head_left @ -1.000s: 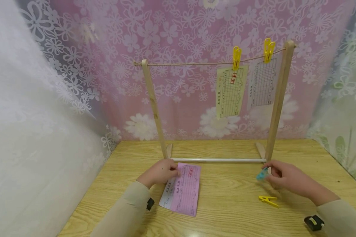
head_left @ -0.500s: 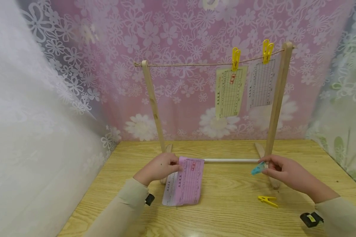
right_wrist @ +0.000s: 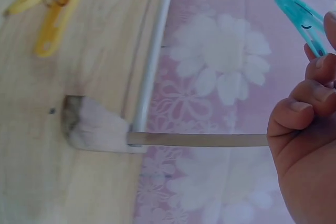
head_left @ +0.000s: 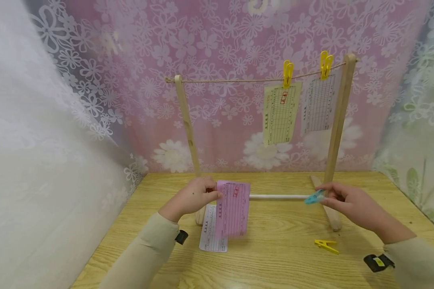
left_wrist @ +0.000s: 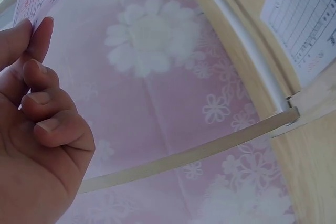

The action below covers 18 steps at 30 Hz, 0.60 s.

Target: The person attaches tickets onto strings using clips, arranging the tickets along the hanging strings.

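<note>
My left hand point(head_left: 193, 196) pinches a pink printed slip point(head_left: 234, 208) by its upper left edge, and the slip hangs down over the table. Below and partly behind it a white printed slip point(head_left: 207, 237) lies on the wood. In the left wrist view the thumb and forefinger point(left_wrist: 42, 35) meet on the pink slip's corner. My right hand point(head_left: 351, 204) pinches a teal clothespin point(head_left: 314, 197) near the right post. In the right wrist view the clothespin point(right_wrist: 299, 17) points away from the fingertips, its nose end outward.
A wooden frame with a left post point(head_left: 188, 124), right post point(head_left: 338, 124) and white bottom bar point(head_left: 278, 196) stands ahead. Its twine line point(head_left: 235, 80) carries a yellow slip point(head_left: 280, 116) and a white slip point(head_left: 319, 104) under yellow clothespins point(head_left: 287, 74). A loose yellow clothespin point(head_left: 326, 245) lies at right.
My left hand has lifted the pink slip upward, away from the white slip, which stays on the table. My right hand has raised the teal clothespin a little and moved it slightly left.
</note>
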Each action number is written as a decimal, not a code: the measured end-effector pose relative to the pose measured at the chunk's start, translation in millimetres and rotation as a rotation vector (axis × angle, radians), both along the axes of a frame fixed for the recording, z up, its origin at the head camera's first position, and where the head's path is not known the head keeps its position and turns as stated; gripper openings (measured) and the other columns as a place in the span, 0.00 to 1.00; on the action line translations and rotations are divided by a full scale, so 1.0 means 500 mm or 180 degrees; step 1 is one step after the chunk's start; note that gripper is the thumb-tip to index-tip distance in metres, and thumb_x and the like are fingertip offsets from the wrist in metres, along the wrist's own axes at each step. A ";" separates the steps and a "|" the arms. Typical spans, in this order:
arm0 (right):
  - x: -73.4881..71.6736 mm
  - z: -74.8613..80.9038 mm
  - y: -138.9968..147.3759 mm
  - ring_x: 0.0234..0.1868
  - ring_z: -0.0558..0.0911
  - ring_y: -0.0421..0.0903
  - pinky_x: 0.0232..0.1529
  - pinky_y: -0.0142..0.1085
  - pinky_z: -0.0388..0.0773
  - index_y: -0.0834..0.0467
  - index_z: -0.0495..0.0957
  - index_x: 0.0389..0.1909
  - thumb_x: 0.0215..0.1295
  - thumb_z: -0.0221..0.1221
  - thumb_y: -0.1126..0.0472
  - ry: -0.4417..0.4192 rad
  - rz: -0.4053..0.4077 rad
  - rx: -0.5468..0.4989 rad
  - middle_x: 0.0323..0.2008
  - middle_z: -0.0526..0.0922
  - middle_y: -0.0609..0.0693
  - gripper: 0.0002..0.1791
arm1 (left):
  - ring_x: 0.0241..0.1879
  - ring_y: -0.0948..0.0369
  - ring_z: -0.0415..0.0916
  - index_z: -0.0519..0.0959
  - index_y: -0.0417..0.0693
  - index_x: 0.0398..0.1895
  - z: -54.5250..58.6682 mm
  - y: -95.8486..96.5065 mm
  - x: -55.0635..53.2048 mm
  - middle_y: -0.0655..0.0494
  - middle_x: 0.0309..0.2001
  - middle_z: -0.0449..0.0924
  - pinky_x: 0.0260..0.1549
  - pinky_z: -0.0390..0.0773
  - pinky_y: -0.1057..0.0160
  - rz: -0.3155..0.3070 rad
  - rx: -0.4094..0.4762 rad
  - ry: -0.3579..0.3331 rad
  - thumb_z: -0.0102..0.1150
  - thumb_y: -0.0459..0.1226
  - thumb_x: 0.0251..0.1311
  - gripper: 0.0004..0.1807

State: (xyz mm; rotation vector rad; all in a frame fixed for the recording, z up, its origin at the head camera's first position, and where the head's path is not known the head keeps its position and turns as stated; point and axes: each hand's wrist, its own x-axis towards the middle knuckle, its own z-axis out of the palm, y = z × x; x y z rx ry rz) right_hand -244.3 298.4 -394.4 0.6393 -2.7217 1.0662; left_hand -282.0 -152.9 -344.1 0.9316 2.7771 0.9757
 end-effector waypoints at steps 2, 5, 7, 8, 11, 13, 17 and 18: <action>0.000 0.014 -0.004 0.18 0.62 0.43 0.18 0.37 0.63 0.51 0.77 0.59 0.75 0.59 0.53 0.0019 0.0006 0.0018 0.25 0.72 0.47 0.16 | 0.23 0.63 0.64 0.78 0.53 0.24 0.009 0.002 0.001 0.57 0.32 0.76 0.23 0.66 0.64 0.0039 0.0049 0.0015 0.61 0.41 0.71 0.14; -0.002 0.035 -0.010 0.17 0.61 0.44 0.18 0.38 0.62 0.51 0.77 0.58 0.76 0.58 0.53 0.0043 0.0031 0.0034 0.25 0.72 0.47 0.14 | 0.25 0.61 0.64 0.76 0.51 0.21 0.019 0.004 -0.001 0.55 0.31 0.73 0.24 0.66 0.65 0.0075 0.0102 0.0068 0.61 0.42 0.71 0.17; -0.004 0.047 -0.014 0.17 0.61 0.44 0.18 0.38 0.62 0.51 0.76 0.59 0.76 0.58 0.53 0.0069 0.0068 0.0039 0.24 0.72 0.47 0.15 | 0.25 0.60 0.64 0.76 0.50 0.21 0.023 0.005 -0.003 0.54 0.29 0.72 0.23 0.65 0.64 0.0110 0.0129 0.0100 0.60 0.42 0.71 0.18; -0.005 0.053 -0.016 0.16 0.60 0.44 0.17 0.38 0.62 0.52 0.76 0.59 0.76 0.58 0.54 0.0098 0.0080 0.0046 0.24 0.72 0.46 0.15 | 0.25 0.60 0.64 0.76 0.50 0.21 0.025 0.006 -0.003 0.54 0.29 0.72 0.23 0.65 0.64 0.0129 0.0129 0.0139 0.60 0.43 0.71 0.18; -0.010 0.066 -0.019 0.15 0.61 0.43 0.16 0.37 0.63 0.53 0.76 0.61 0.75 0.59 0.56 0.0182 0.0134 0.0041 0.24 0.72 0.45 0.17 | 0.25 0.60 0.64 0.76 0.50 0.21 0.032 0.007 -0.007 0.55 0.28 0.71 0.23 0.65 0.64 0.0162 0.0169 0.0247 0.60 0.42 0.71 0.18; -0.014 0.074 -0.022 0.15 0.60 0.43 0.16 0.36 0.63 0.53 0.76 0.61 0.75 0.60 0.57 0.0249 0.0163 0.0046 0.24 0.71 0.44 0.17 | 0.25 0.59 0.65 0.76 0.51 0.22 0.038 0.007 -0.009 0.55 0.28 0.70 0.23 0.65 0.63 0.0182 0.0208 0.0318 0.60 0.42 0.71 0.17; -0.019 0.097 -0.030 0.15 0.60 0.42 0.17 0.36 0.62 0.52 0.77 0.59 0.74 0.60 0.59 0.0420 0.0174 0.0106 0.23 0.70 0.43 0.16 | 0.28 0.58 0.65 0.74 0.52 0.21 0.057 0.010 -0.013 0.54 0.28 0.68 0.26 0.66 0.62 0.0245 0.0244 0.0485 0.61 0.42 0.71 0.17; -0.019 0.104 -0.033 0.15 0.60 0.41 0.17 0.36 0.62 0.51 0.77 0.59 0.74 0.61 0.59 0.0466 0.0169 0.0124 0.23 0.70 0.43 0.16 | 0.28 0.58 0.65 0.75 0.52 0.22 0.063 0.012 -0.013 0.54 0.28 0.68 0.27 0.66 0.61 0.0254 0.0255 0.0521 0.61 0.41 0.70 0.16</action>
